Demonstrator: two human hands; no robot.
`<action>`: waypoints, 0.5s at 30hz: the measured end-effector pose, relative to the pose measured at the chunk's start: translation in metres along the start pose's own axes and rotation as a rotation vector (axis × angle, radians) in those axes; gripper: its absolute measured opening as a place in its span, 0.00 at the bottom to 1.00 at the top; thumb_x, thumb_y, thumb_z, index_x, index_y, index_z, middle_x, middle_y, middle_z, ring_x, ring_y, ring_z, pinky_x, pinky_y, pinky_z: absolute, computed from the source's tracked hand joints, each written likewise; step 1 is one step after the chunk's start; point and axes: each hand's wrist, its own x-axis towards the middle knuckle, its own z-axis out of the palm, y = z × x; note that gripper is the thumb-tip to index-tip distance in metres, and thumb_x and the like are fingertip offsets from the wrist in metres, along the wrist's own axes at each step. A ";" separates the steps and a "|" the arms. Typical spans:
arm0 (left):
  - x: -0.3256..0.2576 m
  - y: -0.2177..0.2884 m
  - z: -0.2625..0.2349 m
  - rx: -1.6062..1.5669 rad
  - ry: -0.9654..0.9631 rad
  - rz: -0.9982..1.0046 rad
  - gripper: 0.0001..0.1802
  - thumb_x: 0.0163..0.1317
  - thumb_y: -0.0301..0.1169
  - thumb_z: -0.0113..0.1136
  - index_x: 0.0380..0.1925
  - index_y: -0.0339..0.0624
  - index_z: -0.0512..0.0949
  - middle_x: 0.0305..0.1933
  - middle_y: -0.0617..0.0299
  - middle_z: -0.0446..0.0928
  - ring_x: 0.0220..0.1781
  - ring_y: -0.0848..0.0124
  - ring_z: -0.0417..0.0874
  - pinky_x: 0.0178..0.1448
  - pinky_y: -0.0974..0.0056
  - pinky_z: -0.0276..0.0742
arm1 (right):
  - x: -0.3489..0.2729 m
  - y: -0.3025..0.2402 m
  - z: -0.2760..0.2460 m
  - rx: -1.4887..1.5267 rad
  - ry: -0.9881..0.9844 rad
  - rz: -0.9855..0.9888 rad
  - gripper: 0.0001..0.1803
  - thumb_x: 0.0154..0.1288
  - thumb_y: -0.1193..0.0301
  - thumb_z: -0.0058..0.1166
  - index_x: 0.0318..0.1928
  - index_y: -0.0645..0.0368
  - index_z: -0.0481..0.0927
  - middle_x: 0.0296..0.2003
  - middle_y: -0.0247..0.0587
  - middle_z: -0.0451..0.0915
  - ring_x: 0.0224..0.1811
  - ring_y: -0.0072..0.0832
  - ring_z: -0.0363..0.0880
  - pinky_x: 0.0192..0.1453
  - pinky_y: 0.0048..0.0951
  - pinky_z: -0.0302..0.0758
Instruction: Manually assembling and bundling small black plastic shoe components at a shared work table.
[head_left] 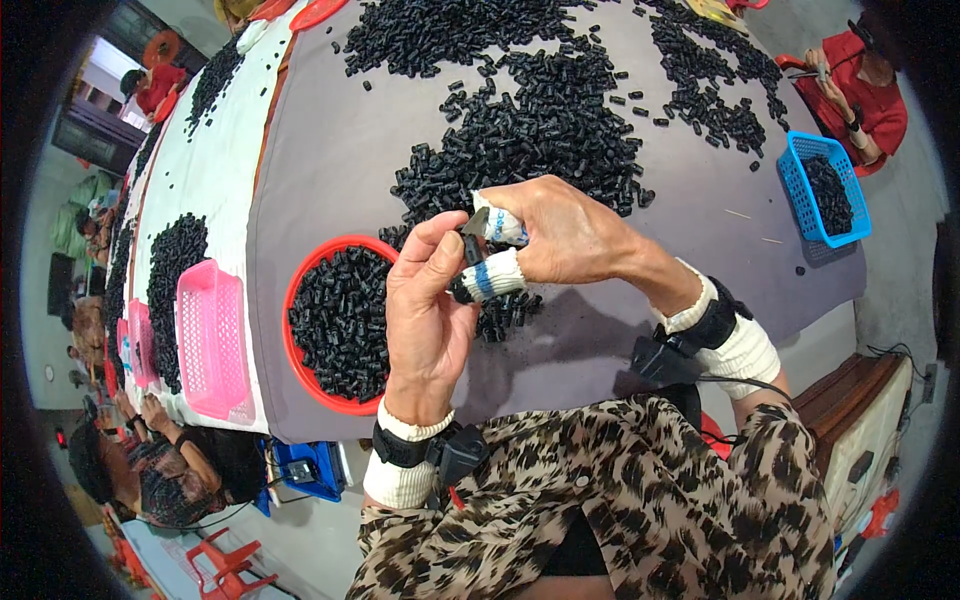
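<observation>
My left hand [430, 325] pinches a small black cylindrical part [472, 250] between thumb and fingers, above the table. My right hand [580, 230] meets it from the right, with white knitted covers on its thumb and a finger. A small grey metal blade [477, 222] sticks out of the right hand's grip, against the top of the black part. Just left of my left hand is a round red tray [297, 345] full of the same black parts. Behind both hands lies a big heap of black parts [530, 140]; a few more lie below them.
A grey cloth covers the table [680, 250]. A pink basket [212, 340] stands on the white-covered table at left, beside another black heap [175, 270]. A blue basket [865, 230] of black parts sits at the right edge, near a person in red [870, 100]. Other people sit at left.
</observation>
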 end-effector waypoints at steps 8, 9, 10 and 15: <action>0.000 0.002 -0.010 0.047 -0.068 0.035 0.11 0.61 0.26 0.52 0.43 0.35 0.72 0.41 0.57 0.76 0.44 0.69 0.78 0.49 0.65 0.76 | 0.002 -0.002 0.002 -0.017 -0.027 -0.021 0.22 0.44 0.57 0.61 0.24 0.66 0.74 0.18 0.49 0.75 0.20 0.40 0.74 0.28 0.37 0.69; 0.000 0.002 -0.010 0.074 -0.058 0.046 0.10 0.61 0.26 0.52 0.42 0.35 0.72 0.40 0.57 0.76 0.42 0.70 0.78 0.48 0.66 0.76 | 0.002 -0.003 0.001 -0.018 -0.027 -0.020 0.22 0.44 0.57 0.61 0.24 0.66 0.74 0.18 0.49 0.75 0.20 0.40 0.74 0.28 0.37 0.69; 0.000 0.003 -0.010 0.101 -0.047 0.057 0.10 0.61 0.26 0.52 0.42 0.35 0.72 0.39 0.58 0.76 0.41 0.71 0.78 0.47 0.67 0.76 | 0.002 -0.003 0.000 -0.035 -0.033 -0.025 0.22 0.44 0.56 0.61 0.24 0.66 0.74 0.18 0.49 0.75 0.20 0.40 0.74 0.28 0.37 0.69; -0.001 0.005 -0.009 0.155 -0.040 0.076 0.09 0.60 0.25 0.52 0.41 0.35 0.73 0.37 0.60 0.76 0.39 0.74 0.78 0.44 0.69 0.76 | 0.003 -0.003 -0.001 -0.099 -0.043 -0.052 0.22 0.45 0.56 0.60 0.24 0.66 0.74 0.19 0.49 0.75 0.20 0.40 0.73 0.28 0.37 0.68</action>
